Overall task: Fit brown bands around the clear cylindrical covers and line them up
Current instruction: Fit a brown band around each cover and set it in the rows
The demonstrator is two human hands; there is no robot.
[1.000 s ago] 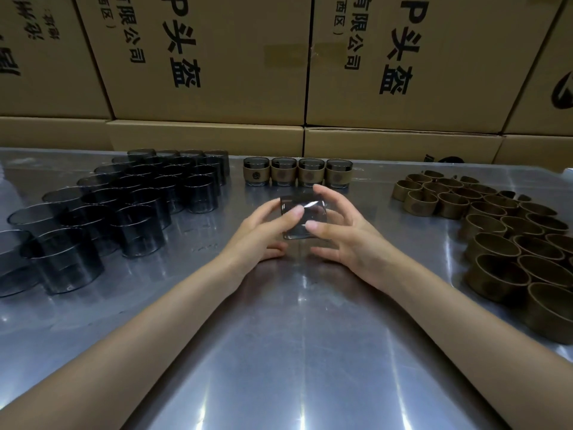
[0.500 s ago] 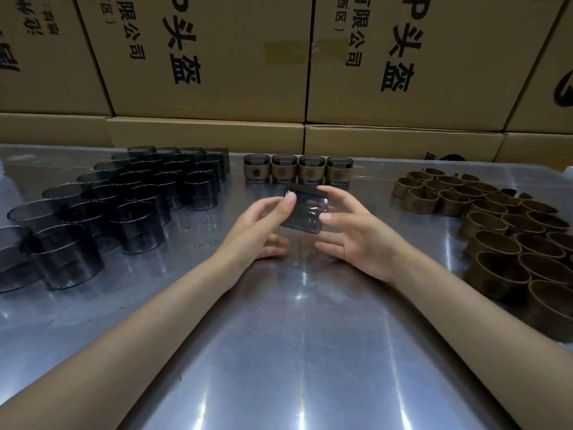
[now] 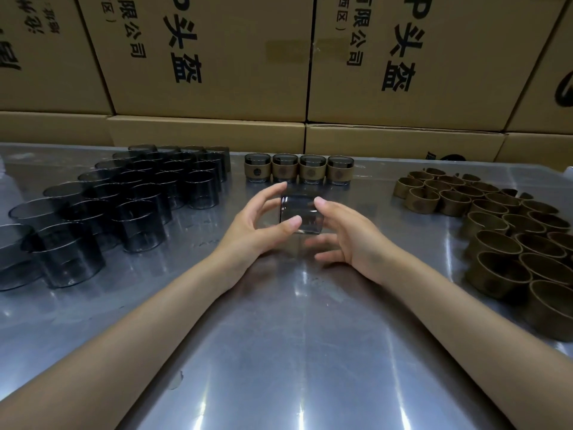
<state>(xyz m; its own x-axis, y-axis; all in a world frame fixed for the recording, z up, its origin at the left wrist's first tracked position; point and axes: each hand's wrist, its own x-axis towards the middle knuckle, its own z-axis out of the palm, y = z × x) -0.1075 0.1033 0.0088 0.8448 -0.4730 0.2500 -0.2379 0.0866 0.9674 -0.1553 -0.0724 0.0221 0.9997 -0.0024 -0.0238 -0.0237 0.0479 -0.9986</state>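
A clear smoky cylindrical cover (image 3: 305,212) is held just above the table centre. My left hand (image 3: 257,225) grips it, thumb on its front and fingers curled round its far left side. My right hand (image 3: 350,234) touches its right side with the index fingertip near the top rim, the other fingers spread below. It carries no brown band. Several finished covers with brown bands (image 3: 299,169) stand in a row just behind. Bare covers (image 3: 139,197) crowd the left side. Loose brown bands (image 3: 502,231) lie in a group on the right.
The table is shiny metal (image 3: 279,352) with glare streaks. A wall of stacked cardboard boxes (image 3: 217,57) runs along its far edge. My forearms reach in from the bottom corners.
The cover was tilted between my fingertips; now it sits more upright, with my left hand wrapped further round it. My right fingers have shifted to its right side.
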